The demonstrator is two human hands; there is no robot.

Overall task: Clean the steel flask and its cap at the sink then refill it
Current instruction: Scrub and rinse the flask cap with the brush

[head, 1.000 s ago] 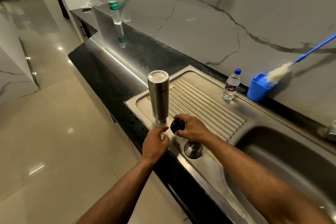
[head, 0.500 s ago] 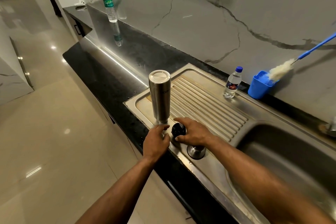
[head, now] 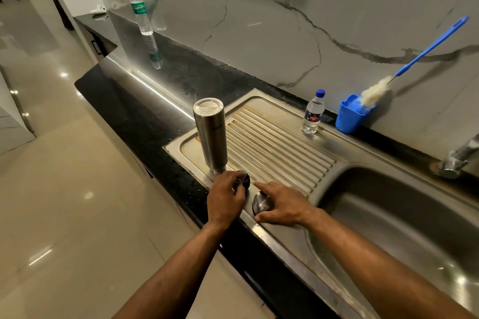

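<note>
1. The steel flask [head: 210,134] stands upside down, mouth down, on the left end of the sink's draining board [head: 280,142], close to its front left corner.
2. The left hand [head: 226,199] is at the front edge of the board just below the flask's mouth, fingers curled round a small black stopper [head: 245,181] that sits on the steel.
3. The right hand [head: 283,204] lies spread and relaxed, fingers straight, over a round steel cap [head: 261,203] beside the stopper; the index finger points toward the stopper, the thumb rests near the front rim. It grips nothing.
4. Stopper and cap lie close together near the board's front edge, the counter [head: 134,122] edge just behind the wrists.
5. The ribbed middle of the board lies bare between the flask and the back edge.
6. At the back edge stand a small water bottle [head: 313,112] and, just beside it, a blue cup [head: 350,118] holding a long blue bottle brush [head: 425,52] that leans on the wall.
7. The basin [head: 404,220] opens to the right of the board, with the tap [head: 458,158] at its back right corner.
8. A tall water bottle [head: 140,10] stands far along the counter by the wall.
</note>
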